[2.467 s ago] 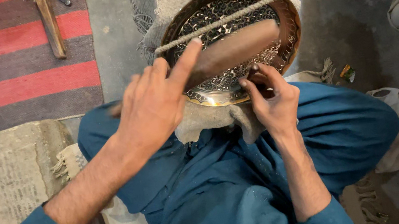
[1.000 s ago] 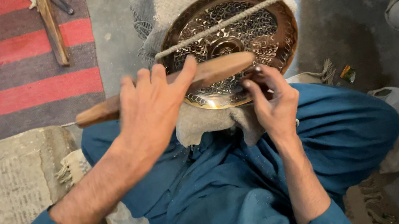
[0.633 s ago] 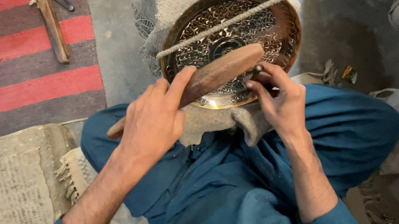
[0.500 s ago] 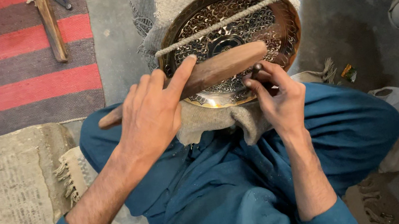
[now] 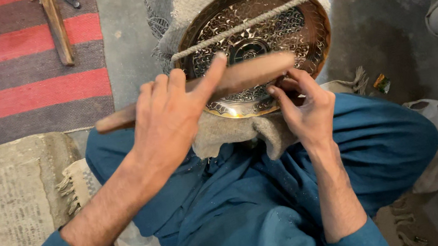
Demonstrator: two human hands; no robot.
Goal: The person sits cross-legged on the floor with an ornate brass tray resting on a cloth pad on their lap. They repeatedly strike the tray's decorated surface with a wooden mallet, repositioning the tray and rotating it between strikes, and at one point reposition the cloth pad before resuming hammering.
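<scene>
L hand point(image 5: 170, 119) grips wooden stick point(image 5: 246, 73) over engraved brass plate point(image 5: 252, 39); R hand point(image 5: 306, 107) pinches small tool at plate's lower edge.

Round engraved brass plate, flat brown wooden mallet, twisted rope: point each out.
Round engraved brass plate point(image 5: 276, 41): head view, on its patterned face right of centre.
Flat brown wooden mallet point(image 5: 258, 70): head view, on the broad end past the left hand's forefinger.
Twisted rope point(image 5: 241, 26): head view, mid-span across the plate.
</scene>
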